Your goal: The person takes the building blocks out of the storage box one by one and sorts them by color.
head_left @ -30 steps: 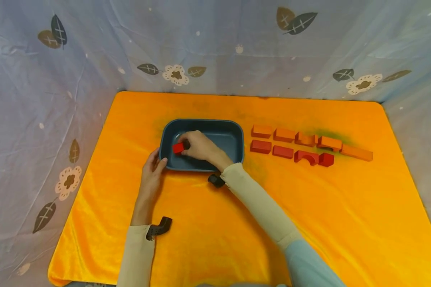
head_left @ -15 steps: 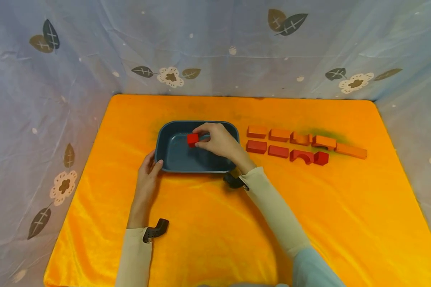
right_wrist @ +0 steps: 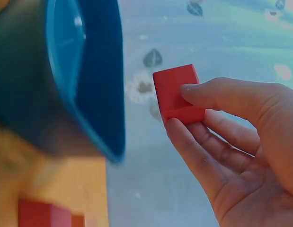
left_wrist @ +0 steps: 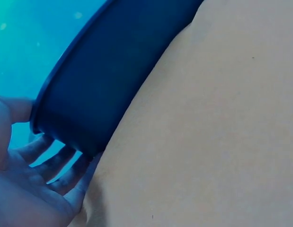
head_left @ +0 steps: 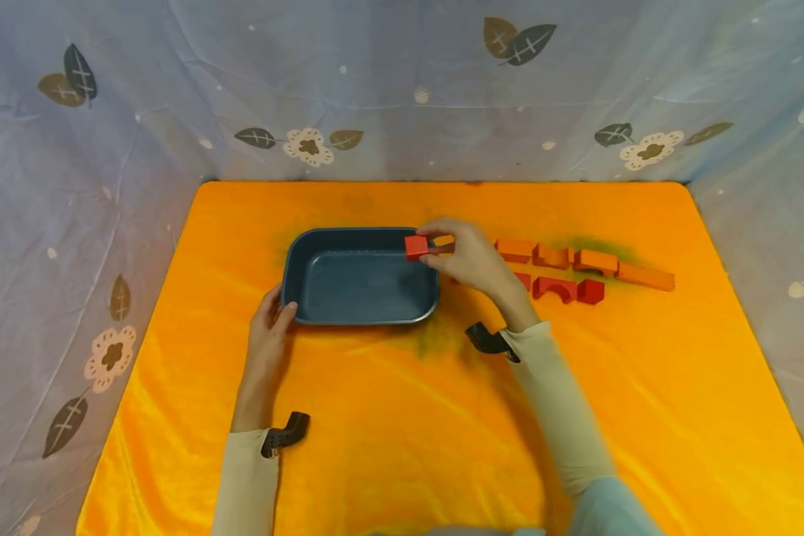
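Note:
A small red block point(head_left: 416, 248) is pinched between the thumb and fingers of my right hand point(head_left: 472, 257), over the right end of a dark blue rectangular basin point(head_left: 362, 323). In the right wrist view the thumb presses one face of the block point(right_wrist: 177, 87), and the fingertips support its lower edge. At the basin's near left corner, my left hand point(head_left: 270, 327) holds the wall. Seen from the left wrist, its thumb lies at the rim and its fingers rest against the outer wall point(left_wrist: 99, 75). The visible basin floor is bare.
Right of the basin, two rows of blocks lie on the orange cloth point(head_left: 388, 417): orange ones such as an orange plank point(head_left: 645, 277) behind, red ones such as a red arch point(head_left: 554, 289) in front. My right hand hides their left ends. Patterned curtains point(head_left: 388, 89) enclose the table.
My right hand has carried the red block from low inside the basin's left part to the right and up, over its right end. My left hand has kept its hold on the basin.

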`<state>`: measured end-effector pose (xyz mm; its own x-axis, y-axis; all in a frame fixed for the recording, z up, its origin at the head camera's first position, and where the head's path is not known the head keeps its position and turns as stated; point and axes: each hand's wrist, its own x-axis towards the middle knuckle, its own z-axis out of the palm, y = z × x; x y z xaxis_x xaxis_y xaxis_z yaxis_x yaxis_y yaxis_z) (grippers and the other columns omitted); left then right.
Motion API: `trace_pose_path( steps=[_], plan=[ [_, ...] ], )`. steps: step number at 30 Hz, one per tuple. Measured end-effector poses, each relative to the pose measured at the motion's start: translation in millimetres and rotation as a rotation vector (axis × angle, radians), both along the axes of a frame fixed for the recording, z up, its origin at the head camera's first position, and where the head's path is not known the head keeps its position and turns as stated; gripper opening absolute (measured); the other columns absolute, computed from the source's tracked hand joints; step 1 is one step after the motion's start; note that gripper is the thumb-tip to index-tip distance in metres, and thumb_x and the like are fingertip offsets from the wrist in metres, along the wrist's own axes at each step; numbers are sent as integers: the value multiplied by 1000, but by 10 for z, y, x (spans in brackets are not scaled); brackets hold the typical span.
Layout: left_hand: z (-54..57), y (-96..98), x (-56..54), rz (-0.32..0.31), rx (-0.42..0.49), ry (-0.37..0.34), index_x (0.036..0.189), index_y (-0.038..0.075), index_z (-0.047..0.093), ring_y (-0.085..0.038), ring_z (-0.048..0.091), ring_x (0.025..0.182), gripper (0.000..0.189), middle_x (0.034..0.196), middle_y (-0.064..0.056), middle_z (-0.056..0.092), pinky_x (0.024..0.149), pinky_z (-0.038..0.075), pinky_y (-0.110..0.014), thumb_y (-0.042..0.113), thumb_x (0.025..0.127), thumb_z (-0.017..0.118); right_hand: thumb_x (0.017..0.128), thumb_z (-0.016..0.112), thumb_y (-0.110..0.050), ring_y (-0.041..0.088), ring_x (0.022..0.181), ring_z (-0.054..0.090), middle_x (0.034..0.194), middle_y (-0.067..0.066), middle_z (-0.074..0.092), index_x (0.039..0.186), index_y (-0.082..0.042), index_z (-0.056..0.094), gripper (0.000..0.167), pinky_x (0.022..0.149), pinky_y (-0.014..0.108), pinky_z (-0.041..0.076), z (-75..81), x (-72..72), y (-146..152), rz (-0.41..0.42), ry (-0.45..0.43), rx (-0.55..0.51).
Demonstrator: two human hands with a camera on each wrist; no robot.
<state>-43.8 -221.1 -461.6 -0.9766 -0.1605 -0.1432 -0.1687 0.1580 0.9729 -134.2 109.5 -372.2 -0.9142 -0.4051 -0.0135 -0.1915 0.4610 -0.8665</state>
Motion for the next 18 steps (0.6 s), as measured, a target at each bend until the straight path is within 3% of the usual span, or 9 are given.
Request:
trace_pose_path(
  steps=[9, 18],
  plan=[
    [39, -101, 39, 17, -32, -22, 152, 10, 34, -19, 34, 139, 52, 153, -5, 37, 117, 27, -33, 22, 104, 50, 89, 71, -6, 32, 109, 64, 130, 12, 57, 127, -1, 62, 40, 91, 41, 55, -4, 10, 353, -83, -10, -13],
    [70, -182, 42, 38, -34, -16, 152, 8, 34, -18, 37, 135, 52, 152, -6, 39, 110, 33, -17, 21, 104, 49, 89, 71, -8, 30, 108, 66, 135, 10, 55, 129, -5, 61, 41, 88, 40, 56, -38, 48, 620, -160, -30, 46]
  ],
)
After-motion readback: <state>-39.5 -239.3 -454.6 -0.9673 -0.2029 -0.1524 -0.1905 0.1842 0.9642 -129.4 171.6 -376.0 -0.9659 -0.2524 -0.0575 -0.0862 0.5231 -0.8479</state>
